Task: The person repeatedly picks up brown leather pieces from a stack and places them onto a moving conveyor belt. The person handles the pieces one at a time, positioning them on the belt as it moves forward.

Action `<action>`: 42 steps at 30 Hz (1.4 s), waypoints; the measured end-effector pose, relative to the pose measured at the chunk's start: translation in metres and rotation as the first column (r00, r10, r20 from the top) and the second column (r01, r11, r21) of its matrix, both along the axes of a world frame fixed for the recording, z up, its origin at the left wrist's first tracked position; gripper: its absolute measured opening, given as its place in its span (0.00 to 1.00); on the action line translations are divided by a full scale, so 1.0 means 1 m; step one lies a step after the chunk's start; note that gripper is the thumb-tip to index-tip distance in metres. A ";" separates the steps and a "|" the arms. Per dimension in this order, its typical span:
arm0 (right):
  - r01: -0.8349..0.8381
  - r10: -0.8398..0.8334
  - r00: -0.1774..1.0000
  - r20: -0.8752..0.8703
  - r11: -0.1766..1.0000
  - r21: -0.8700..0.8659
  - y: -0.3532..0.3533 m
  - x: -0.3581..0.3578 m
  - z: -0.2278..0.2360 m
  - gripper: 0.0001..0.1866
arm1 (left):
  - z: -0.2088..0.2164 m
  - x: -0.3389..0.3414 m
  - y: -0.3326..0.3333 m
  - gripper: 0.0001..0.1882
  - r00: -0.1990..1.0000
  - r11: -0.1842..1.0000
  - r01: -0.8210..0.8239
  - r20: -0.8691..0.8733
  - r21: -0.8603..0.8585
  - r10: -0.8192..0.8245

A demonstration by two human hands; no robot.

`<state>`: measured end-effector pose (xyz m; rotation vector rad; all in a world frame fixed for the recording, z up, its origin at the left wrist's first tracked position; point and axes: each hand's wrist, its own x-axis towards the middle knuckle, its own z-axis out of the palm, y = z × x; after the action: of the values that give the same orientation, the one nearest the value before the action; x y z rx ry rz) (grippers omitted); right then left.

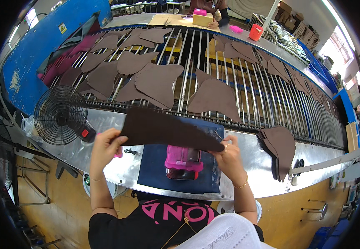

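Observation:
Between my two hands a dark brown cut piece of sheet material (159, 129) is stretched out above the metal ledge. My left hand (107, 147) pinches its wider left end, thumb on top. At the narrow right end, the fingers of my right hand (229, 157) grip the tip. Below the piece, a bright pink holder with a dark device (184, 159) rests on a dark blue cloth (155, 174), partly covered by the piece. Something pink shows beside my left hand; I cannot make out what it is.
Beyond the ledge, a roller conveyor (246, 91) carries several brown cut pieces (159, 83). A black fan (62, 118) stands at the left, and a stack of brown pieces (279, 149) lies at the right. Across the conveyor sits another person (213, 12) near a red cup (255, 32).

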<state>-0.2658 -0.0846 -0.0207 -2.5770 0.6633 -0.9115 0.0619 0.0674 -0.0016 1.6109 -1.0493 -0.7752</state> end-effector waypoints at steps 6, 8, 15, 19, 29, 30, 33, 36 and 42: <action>0.191 -0.198 0.980 0.000 0.943 0.274 0.008 -0.057 -0.030 0.11 | -0.007 -0.039 -0.034 0.04 0.885 0.959 0.281 0.383 0.017 -0.266; 0.292 -0.308 0.951 0.001 0.902 0.319 0.012 -0.088 -0.061 0.07 | -0.001 -0.053 -0.049 0.04 0.742 0.914 0.404 0.598 -0.039 -0.303; 0.359 -0.366 0.930 -0.024 0.894 0.269 0.028 -0.144 -0.022 0.08 | -0.001 -0.096 -0.079 0.05 0.624 0.797 0.600 0.660 -0.062 -0.418; 0.523 -0.510 0.851 -0.126 0.843 0.127 0.047 -0.178 0.007 0.08 | -0.001 -0.124 -0.098 0.07 0.538 0.737 0.673 0.726 -0.063 -0.428; 0.652 -0.712 0.701 0.041 0.662 0.369 0.031 -0.233 0.003 0.08 | 0.043 -0.164 -0.178 0.05 0.768 0.588 0.607 0.586 -0.535 -0.259; 0.794 -0.851 0.523 -0.050 0.465 0.392 0.025 -0.228 0.011 0.10 | 0.054 -0.166 -0.192 0.05 0.796 0.576 0.579 0.552 -0.577 -0.247; 0.641 -0.736 0.614 0.285 0.675 0.365 -0.013 -0.211 0.022 0.12 | 0.084 -0.167 -0.228 0.04 0.720 0.458 0.618 0.694 -0.639 -0.003; 0.562 -0.627 0.742 0.239 0.775 0.288 -0.031 -0.157 0.041 0.12 | 0.102 -0.164 -0.241 0.03 0.559 0.453 0.654 0.791 -0.605 0.249; 0.328 -0.494 0.848 0.193 0.775 0.540 -0.053 -0.085 0.019 0.09 | 0.084 -0.156 -0.262 0.06 0.336 0.457 0.704 0.822 -0.543 0.460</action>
<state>-0.3510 -0.1372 -0.0016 -1.7983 1.2186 -1.0956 -0.0944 -0.1951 0.0819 0.7782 -2.0241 0.8890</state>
